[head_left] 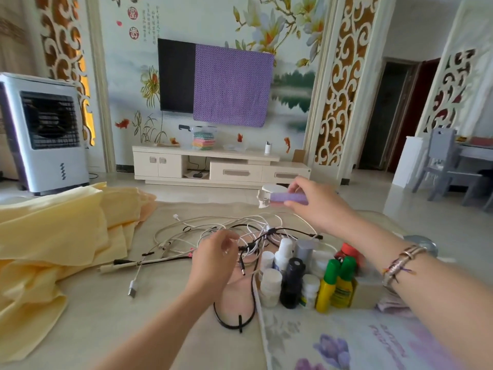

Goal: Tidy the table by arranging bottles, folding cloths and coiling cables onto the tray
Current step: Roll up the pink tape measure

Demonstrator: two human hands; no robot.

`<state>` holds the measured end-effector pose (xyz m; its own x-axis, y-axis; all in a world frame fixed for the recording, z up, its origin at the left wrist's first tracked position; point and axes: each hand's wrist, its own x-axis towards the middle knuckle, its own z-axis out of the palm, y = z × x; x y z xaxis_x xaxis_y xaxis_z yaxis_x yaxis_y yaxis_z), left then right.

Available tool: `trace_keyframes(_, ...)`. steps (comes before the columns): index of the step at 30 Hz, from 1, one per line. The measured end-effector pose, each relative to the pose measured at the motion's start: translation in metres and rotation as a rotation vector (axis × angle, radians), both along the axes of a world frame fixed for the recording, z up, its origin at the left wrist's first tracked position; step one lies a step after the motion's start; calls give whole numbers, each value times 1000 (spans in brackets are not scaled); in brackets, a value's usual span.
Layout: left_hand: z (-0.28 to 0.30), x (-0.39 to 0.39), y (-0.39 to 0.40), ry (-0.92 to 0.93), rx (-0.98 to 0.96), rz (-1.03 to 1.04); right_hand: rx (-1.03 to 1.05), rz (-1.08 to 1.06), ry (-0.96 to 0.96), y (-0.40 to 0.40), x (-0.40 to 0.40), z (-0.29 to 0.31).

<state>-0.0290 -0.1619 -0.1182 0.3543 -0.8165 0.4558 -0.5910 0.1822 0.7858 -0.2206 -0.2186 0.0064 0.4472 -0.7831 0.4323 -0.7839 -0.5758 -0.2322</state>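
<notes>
Above the tangled cables (pixel 240 236), right hand (pixel 317 206) pinches a purple bottle (pixel 286 198); left hand (pixel 216 257) loosely open.

Wall-mounted TV (pixel 176 76) centre frame, half under purple cloth (pixel 232 85). Cream TV cabinet (pixel 213 166) below. Air cooler (pixel 42 132) left. Grey chair (pixel 445 166) right. Glossy pale floor (pixel 400 206).

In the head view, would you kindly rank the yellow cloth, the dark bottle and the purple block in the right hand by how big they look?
1. yellow cloth, by far the largest.
2. dark bottle.
3. purple block, pinched by the right hand.

The last two look close, and the block is farther from the camera, so their order is unsure.
</notes>
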Motion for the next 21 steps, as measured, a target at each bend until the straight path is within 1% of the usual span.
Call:
trace_keyframes(1, 10, -5, 5, 8, -46, 4, -30, 40, -68, 13, -10, 4)
trace_keyframes(3, 31, -17, 15, -13, -141, -4, -58, 99, -119, 32, -32, 10)
trace_keyframes(5, 50, -37, 29, -31, -221, -37, -41, 77, -110, 47, -61, 9)
trace_keyframes(8, 66, -78, 51, -24, -256, -134, -8, 1, -112, 64, -116, 1)
trace_keyframes(10, 69, -105, 62, -48, -239, -213, 22, -51, -95, 70, -149, -9)
trace_keyframes(14, 61, -155, 69, -166, -175, -345, 103, -143, -40, 68, -202, -40)
trace_keyframes(16, 52, -176, 66, -239, -137, -418, 122, -186, -61, 60, -217, -56)
trace_keyframes(18, 41, -192, 58, -328, -83, -459, 113, -235, -89, 51, -224, -71)
trace_keyframes(21, 26, -210, 45, -431, 25, -452, 44, -308, -90, 37, -225, -89)
